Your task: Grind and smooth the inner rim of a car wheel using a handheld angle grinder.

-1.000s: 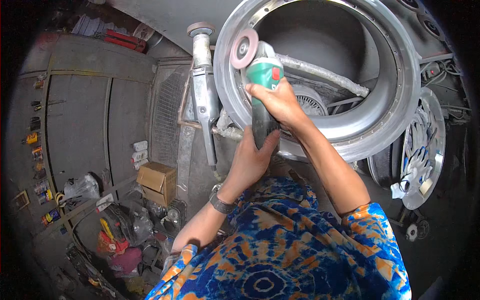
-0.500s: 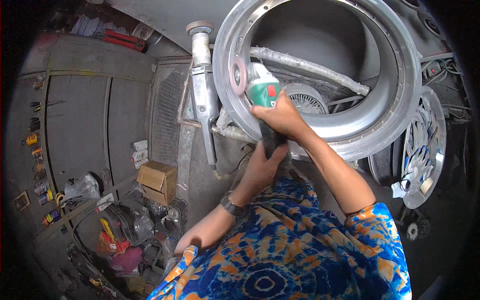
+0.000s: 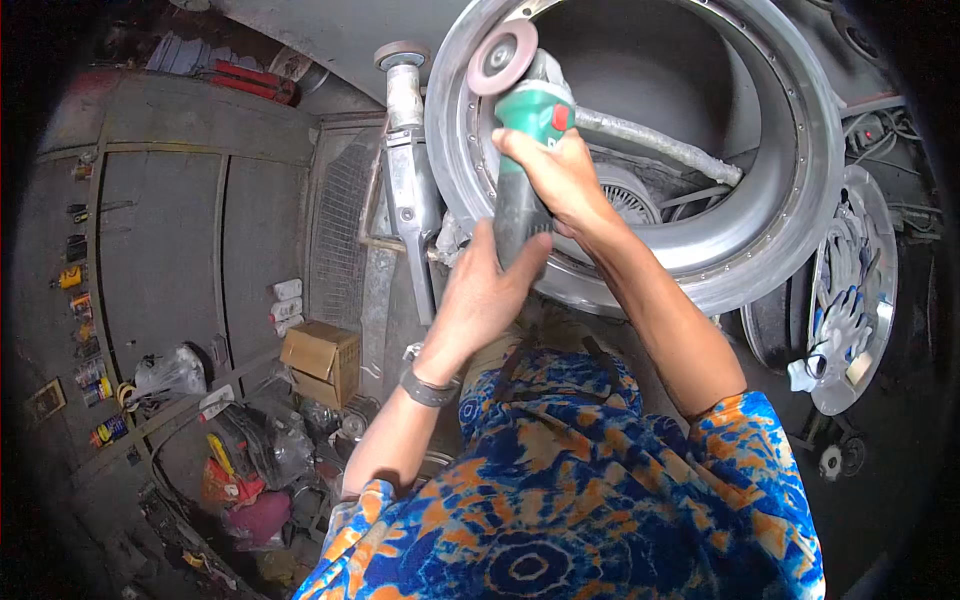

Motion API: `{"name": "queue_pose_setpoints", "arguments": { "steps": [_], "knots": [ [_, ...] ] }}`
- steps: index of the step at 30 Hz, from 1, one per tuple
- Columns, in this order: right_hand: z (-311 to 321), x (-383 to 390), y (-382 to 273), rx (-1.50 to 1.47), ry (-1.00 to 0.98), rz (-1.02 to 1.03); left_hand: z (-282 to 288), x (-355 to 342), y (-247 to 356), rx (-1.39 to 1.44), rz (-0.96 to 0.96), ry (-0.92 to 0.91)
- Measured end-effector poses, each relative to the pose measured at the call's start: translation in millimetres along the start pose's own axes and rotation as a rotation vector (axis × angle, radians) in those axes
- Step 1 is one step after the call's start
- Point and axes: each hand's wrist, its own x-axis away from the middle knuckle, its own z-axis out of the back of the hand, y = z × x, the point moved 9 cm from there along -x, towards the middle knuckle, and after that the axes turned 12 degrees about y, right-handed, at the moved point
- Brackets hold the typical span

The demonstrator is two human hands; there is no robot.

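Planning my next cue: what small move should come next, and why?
Probably ease the grinder slightly down along the rim. The right hand grips near its green head, the left hand is at its rear, and its disc overlaps the rim's upper-left part; whether they touch isn't clear.

Head camera: we're up on the wearer's head, left camera of a side-by-side pair, and it's the one view in play!
Facing: down and forward, over the patterned shirt along the bottom edge.
Range: left hand and right hand close in; metal ring beyond, up top.
Fisheye: wide, edges bending on the grey panels, corners dark.
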Motion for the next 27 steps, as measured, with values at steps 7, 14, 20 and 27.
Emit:
{"name": "queue_pose_setpoints", "arguments": {
  "steps": [7,14,20,27],
  "knots": [
    [6,3,47,0.253,0.015,-0.051,-18,14,-37,0.023,0.0,0.012],
    [39,43,66,0.821,-0.1,-0.122,-110,59,-75,0.727,0.357,-0.302],
    [72,57,79,1.059,-0.347,-0.157,-165,92,-61,0.952,0.579,-0.673],
    [49,37,73,0.888,-0.194,-0.175,-117,64,-64,0.698,0.445,-0.387]
  ]
}}
